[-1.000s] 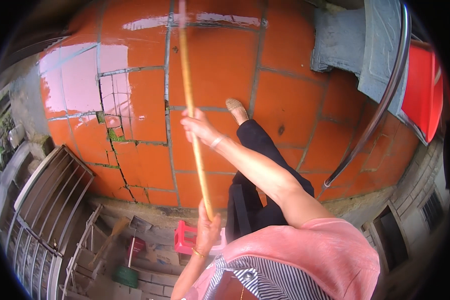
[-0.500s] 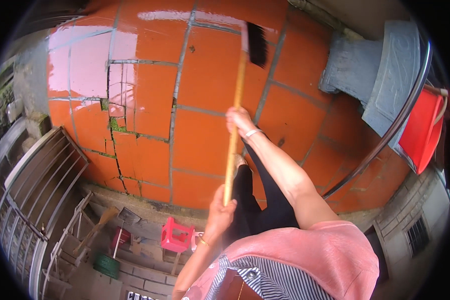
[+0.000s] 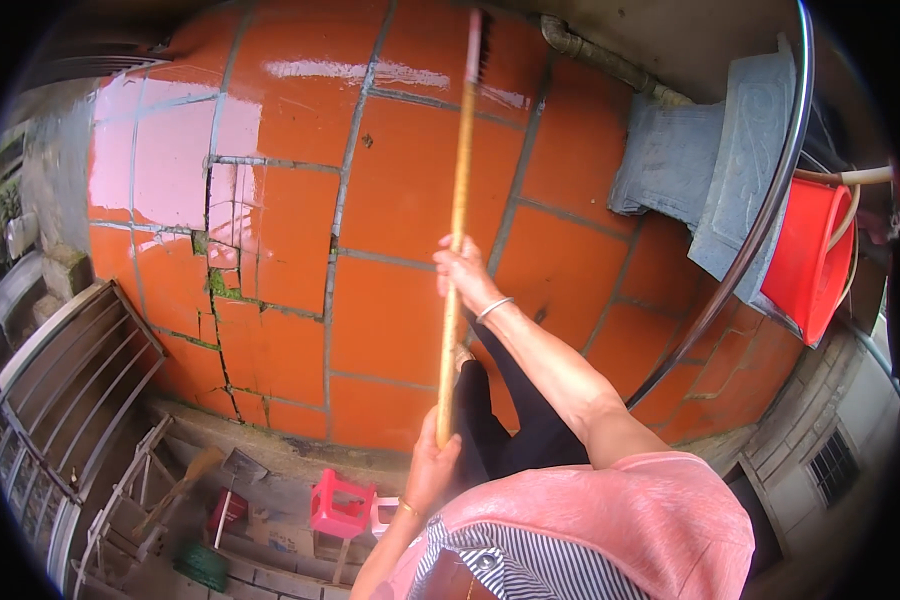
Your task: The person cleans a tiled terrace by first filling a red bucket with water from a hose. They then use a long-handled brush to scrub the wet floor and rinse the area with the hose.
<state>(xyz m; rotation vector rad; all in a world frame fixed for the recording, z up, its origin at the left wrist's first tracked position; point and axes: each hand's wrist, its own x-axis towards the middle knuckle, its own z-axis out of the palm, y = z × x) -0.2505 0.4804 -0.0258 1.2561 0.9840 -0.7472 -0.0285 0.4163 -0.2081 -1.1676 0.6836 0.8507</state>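
Broom, long yellow wooden handle, upright

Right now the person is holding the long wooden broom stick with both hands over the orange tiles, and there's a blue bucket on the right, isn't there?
Almost. The bucket on the right is red, not blue, as the head view shows. The rest holds: the left hand grips the low end of the wooden broom stick and the right hand grips it higher up, over the wet orange tiles.
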